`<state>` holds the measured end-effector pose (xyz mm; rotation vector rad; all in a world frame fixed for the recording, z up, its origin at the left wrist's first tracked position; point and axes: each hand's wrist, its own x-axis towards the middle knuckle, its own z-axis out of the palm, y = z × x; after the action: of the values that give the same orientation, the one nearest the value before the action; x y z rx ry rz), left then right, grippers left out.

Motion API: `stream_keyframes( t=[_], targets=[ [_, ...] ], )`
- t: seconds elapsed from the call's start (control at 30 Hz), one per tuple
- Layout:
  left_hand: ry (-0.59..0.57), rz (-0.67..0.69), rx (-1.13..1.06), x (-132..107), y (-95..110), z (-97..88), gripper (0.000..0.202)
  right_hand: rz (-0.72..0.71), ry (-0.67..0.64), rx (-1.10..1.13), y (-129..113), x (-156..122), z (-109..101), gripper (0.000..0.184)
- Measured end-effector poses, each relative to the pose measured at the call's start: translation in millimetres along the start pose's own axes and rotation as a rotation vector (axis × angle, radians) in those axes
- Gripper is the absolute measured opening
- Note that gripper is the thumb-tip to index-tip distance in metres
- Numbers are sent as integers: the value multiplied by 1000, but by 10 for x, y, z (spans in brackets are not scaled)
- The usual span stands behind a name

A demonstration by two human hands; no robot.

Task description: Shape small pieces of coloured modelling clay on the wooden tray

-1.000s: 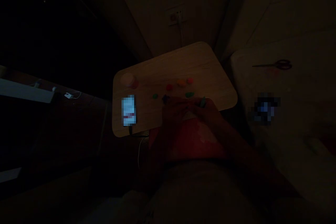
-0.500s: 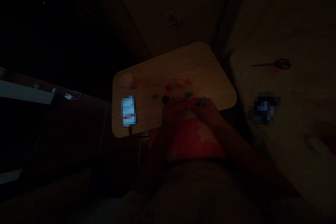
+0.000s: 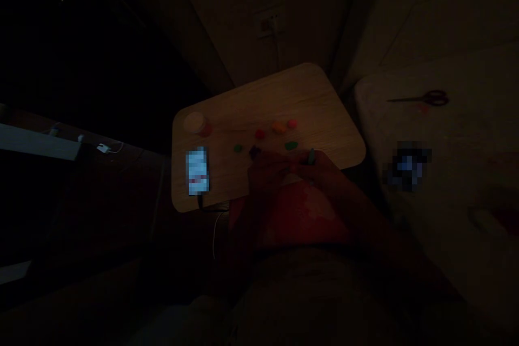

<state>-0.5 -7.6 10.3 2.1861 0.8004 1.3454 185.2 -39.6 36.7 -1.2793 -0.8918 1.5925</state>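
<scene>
Right hand [image 3: 323,170] clamps a green stick [image 3: 311,156], left hand [image 3: 266,168] beside it, hold indiscernible, green lump [image 3: 291,145] just beyond, presumably for easy reach.

No writing can be read; the lit screen [image 3: 197,170] is blurred into blocks.

Mid-frame: one left hand [image 3: 265,170], one right hand [image 3: 322,170], one greenish stick [image 3: 312,156], one table [image 3: 300,92], two green lumps [image 3: 291,145], one red lump [image 3: 260,134], one orange lump [image 3: 279,127], one pink lump [image 3: 292,124], one dark lump [image 3: 254,151]; left of centre: one lit screen [image 3: 198,171], one pale-topped container [image 3: 196,124]; upper right: one pair of scissors [image 3: 436,98].
</scene>
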Motion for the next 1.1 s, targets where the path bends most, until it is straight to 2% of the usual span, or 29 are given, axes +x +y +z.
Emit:
stream_keyframes(
  t=[0.23,0.37,0.47,0.67,0.87,1.0,1.1],
  targets=[
    [14,9,36,-3,-5,-11,17,17,-36,22,1,2,-39,44],
    [-7,14,33,10,13,-14,12,-29,-26,40,52,23,-36,41],
    [-33,-4,68,8,21,-4,16,-57,-23,64,70,32,-21,39],
    [-39,14,55,-6,-25,8,16,-52,-37,29,-3,19,20,38],
    [-54,16,75,1,-45,-4,22,-54,-8,-55,19,29,18,38],
    [-83,33,101,9,-88,-10,33,-47,-9,-60,52,29,0,39],
    [-98,47,115,7,-115,-3,33,-44,-15,-49,51,25,-3,39]
  ],
)
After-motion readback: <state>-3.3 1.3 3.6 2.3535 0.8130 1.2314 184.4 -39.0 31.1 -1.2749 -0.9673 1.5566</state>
